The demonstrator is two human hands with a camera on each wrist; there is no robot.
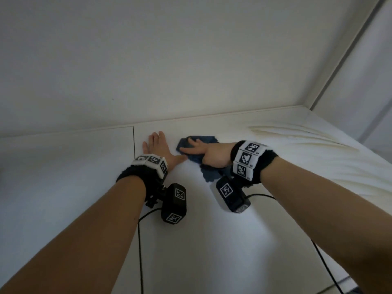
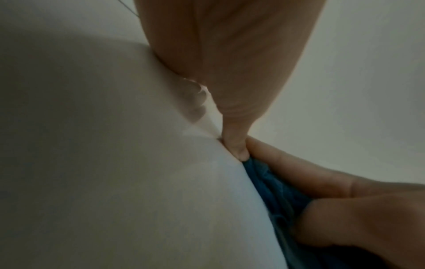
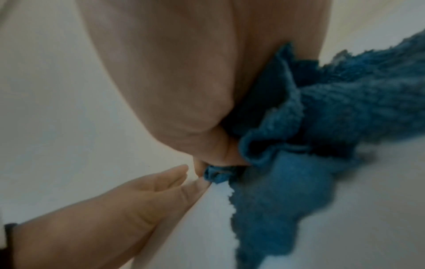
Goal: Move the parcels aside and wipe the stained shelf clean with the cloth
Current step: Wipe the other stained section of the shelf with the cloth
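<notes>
A blue terry cloth (image 1: 204,139) lies bunched on the white shelf (image 1: 212,230) near its back edge. My right hand (image 1: 197,151) presses down on it with its fingers stretched out to the left; in the right wrist view the cloth (image 3: 322,118) bulges out from under the palm (image 3: 172,81). My left hand (image 1: 158,145) lies flat on the bare shelf just left of the cloth, fingers spread. Its thumb (image 2: 236,145) touches the cloth's edge (image 2: 271,191) and the tip of my right forefinger. A white, wrinkled soft parcel (image 1: 307,141) lies on the shelf at the right.
A white back wall (image 1: 169,71) rises behind the shelf and a side panel (image 1: 360,81) closes it at the right. A thin seam (image 1: 134,141) runs across the shelf left of my left hand. Black cables (image 1: 140,251) hang from the wrist cameras over the front part.
</notes>
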